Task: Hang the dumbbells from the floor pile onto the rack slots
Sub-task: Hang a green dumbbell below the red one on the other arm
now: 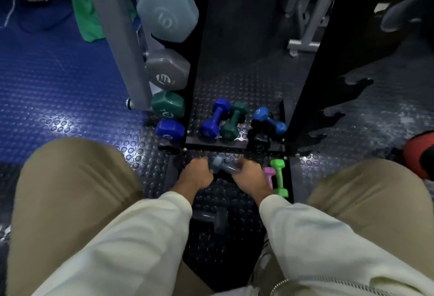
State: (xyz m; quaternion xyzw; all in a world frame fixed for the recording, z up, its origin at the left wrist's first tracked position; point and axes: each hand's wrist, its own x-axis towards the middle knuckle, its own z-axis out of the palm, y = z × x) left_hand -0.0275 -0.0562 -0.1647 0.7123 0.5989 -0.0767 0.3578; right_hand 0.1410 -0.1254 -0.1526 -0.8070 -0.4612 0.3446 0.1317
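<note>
Studded rubber floor, dumbbell rack ahead.
Both hands meet low on a grey-blue dumbbell: left hand and right hand seem curled around its ends, though blur hides the fingers. Probably light, rigid, grippy-coated; best held mid-handle.

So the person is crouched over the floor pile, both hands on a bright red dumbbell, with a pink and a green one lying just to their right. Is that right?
Nearly. The dumbbell between the left hand and right hand is pale grey-blue, not red. The head view shows this, though the hands are blurred. The pink dumbbell and green dumbbell do lie just right of them.
</note>
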